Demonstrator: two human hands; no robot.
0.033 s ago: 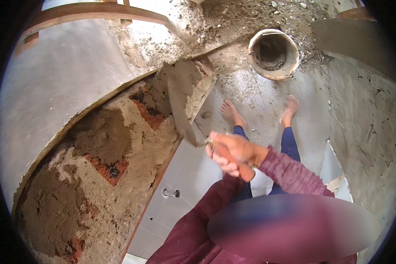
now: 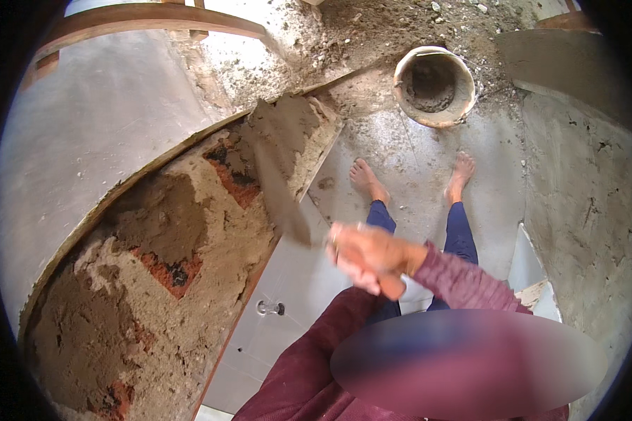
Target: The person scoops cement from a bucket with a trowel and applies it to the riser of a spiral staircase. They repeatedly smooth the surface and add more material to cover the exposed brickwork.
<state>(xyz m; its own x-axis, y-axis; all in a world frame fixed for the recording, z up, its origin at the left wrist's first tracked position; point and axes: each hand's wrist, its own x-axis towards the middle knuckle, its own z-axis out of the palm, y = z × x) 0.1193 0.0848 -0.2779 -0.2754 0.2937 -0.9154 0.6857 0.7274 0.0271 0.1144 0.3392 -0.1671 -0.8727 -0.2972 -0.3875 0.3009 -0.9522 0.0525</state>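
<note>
Trowel [image 2: 282,189] in the right hand [image 2: 376,252], beside a rough wall

In the head view, the right hand has its fingers curled around the trowel's reddish-orange handle [image 2: 392,286], whose butt sticks out below the palm on the near side. The trowel's long grey blade, blurred, runs ahead and left of the hand, over the edge of the rough wall [image 2: 225,281]. Its far end overlaps a patch of brown mortar [image 2: 288,130]; whether metal and mortar touch, I cannot tell. The left sleeve [image 2: 316,344] reaches up to just below the right hand, but the left hand itself is hidden, so I cannot tell how its fingers stand.

Left of the hand, the wall carries more dark mortar [image 2: 165,214] and shows spots of red brick [image 2: 172,274]. Nearer the body, left of and below the hand, a small round metal fitting [image 2: 270,308] sits on a grey panel.

Ahead of the hand are two bare feet [image 2: 366,184] on a dusty floor [image 2: 416,168]. Beyond them stands a bucket [image 2: 465,98] with grey-brown stuff inside, and farther ahead lies loose rubble [image 2: 372,31]. Well to the hand's right is a grey wall [image 2: 583,203].
</note>
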